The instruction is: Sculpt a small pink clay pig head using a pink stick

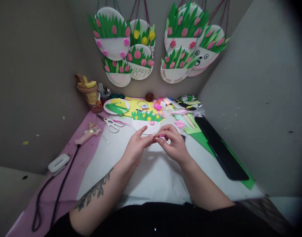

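Close above the table, my right hand (174,144) pinches a small bright pink piece (162,136) between thumb and fingers; most of it is hidden, and its kind is unclear. My left hand (138,144) is palm up with its thumb spread away, its fingertips meeting those of the right. Nothing shows in the left palm. Just beyond both hands lies a white paper plate pocket (141,126) with green paper grass (146,116) and yellow paper flowers. A small round pink piece (152,123) sits on the white front, near the grass at right.
A pink glue gun (88,135), white-handled scissors (113,125) and a plate with green strips (116,108) are at left. Bags of coloured clay (188,117) and a black folded device (225,154) occupy the right. Decorated plates (113,47) hang on the wall behind.
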Demonstrator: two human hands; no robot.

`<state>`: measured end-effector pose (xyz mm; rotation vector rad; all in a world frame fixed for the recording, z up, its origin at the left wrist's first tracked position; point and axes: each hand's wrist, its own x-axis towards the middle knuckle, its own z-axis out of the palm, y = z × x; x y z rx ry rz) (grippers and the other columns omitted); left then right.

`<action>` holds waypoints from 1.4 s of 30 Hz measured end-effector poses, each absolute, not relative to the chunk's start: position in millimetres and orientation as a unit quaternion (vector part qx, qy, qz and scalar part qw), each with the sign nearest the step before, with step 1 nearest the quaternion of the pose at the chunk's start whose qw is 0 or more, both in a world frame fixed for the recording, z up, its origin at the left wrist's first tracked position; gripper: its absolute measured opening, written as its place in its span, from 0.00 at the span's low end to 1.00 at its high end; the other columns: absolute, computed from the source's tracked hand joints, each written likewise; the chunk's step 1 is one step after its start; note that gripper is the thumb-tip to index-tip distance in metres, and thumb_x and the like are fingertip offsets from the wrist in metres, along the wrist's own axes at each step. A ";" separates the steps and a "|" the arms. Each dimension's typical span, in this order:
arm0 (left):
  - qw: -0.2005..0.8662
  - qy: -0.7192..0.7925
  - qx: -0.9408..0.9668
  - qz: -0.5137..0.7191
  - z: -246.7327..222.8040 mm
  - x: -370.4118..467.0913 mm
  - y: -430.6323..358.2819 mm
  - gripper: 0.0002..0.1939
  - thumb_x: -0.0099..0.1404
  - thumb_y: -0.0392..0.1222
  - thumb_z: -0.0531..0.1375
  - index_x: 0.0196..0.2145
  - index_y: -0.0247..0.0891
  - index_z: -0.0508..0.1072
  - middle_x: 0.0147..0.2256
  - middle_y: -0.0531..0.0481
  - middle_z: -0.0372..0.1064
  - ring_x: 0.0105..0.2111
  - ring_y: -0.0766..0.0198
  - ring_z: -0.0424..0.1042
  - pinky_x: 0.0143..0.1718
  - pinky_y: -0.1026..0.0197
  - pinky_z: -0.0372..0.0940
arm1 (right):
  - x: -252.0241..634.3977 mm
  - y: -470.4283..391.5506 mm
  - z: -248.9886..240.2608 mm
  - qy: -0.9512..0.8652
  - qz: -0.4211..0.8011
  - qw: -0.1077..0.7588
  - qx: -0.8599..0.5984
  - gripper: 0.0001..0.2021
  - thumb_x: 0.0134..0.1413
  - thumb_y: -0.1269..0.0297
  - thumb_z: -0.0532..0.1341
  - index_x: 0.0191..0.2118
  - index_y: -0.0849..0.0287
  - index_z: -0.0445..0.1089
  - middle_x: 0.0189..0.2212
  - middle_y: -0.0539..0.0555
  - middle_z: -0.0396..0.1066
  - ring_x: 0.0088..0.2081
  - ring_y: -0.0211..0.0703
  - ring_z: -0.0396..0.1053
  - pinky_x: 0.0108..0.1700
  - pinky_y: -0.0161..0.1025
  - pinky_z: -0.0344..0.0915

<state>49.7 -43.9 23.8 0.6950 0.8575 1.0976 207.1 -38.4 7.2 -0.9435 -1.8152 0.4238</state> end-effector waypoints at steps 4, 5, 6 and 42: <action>0.708 0.390 0.318 0.495 23.5 49.5 -44.1 0.43 0.57 0.34 0.66 0.65 0.26 0.51 0.28 0.49 0.78 0.34 0.62 0.78 0.54 0.51 0.64 | 206.6 -38.9 8.6 -0.750 0.174 0.506 -0.388 0.03 0.56 0.66 0.61 0.35 0.55 0.73 0.33 0.53 0.65 0.34 0.40 0.65 0.31 0.38 0.64; 0.707 0.390 0.319 0.495 23.4 49.4 -44.1 0.42 0.57 0.34 0.66 0.65 0.26 0.52 0.28 0.49 0.78 0.34 0.62 0.77 0.53 0.52 0.65 | 206.4 -39.0 8.9 -0.749 0.175 0.508 -0.388 0.03 0.56 0.66 0.61 0.35 0.55 0.72 0.33 0.53 0.65 0.34 0.39 0.64 0.31 0.38 0.64; 0.707 0.390 0.321 0.495 23.4 49.3 -44.1 0.42 0.57 0.35 0.66 0.65 0.27 0.52 0.28 0.49 0.78 0.34 0.63 0.77 0.53 0.52 0.65 | 206.3 -39.1 9.2 -0.748 0.177 0.509 -0.388 0.02 0.56 0.66 0.61 0.35 0.55 0.72 0.33 0.53 0.65 0.34 0.39 0.64 0.31 0.38 0.64; 0.691 0.387 0.355 0.496 16.5 47.3 -41.0 0.50 0.50 0.38 0.71 0.65 0.28 0.51 0.29 0.48 0.79 0.32 0.65 0.76 0.49 0.58 0.63 | 204.5 -39.2 3.6 -0.738 0.153 0.516 -0.407 0.04 0.54 0.69 0.62 0.35 0.55 0.73 0.34 0.53 0.65 0.35 0.39 0.65 0.30 0.36 0.63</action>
